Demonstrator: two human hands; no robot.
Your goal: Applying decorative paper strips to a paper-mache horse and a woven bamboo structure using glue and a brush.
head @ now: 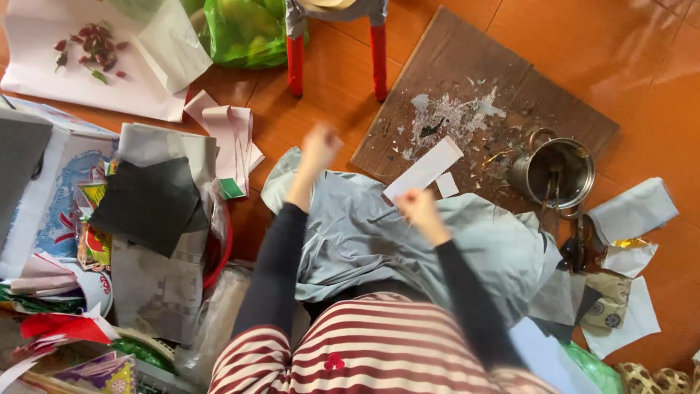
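both of your hands are up over the pale grey cloth [379, 233] on your lap, but only one has anything in it. your right hand [418, 206] is pinched shut on the near end of a white paper strip [425, 169], and from that grip the strip runs away from you and to the right, its long axis slanting up onto the brown board [554, 102]. its far end lies just short of the litter of paper scraps [456, 115] there. your left hand [321, 144] is raised and blurred, well apart from the strip on its other side; you cannot tell whether it is clenched or loose, and nothing shows in it. so the right hand is the nearer one. further right of the grip stands a small metal pot [560, 169], with scissors [574, 244] lying just below it.
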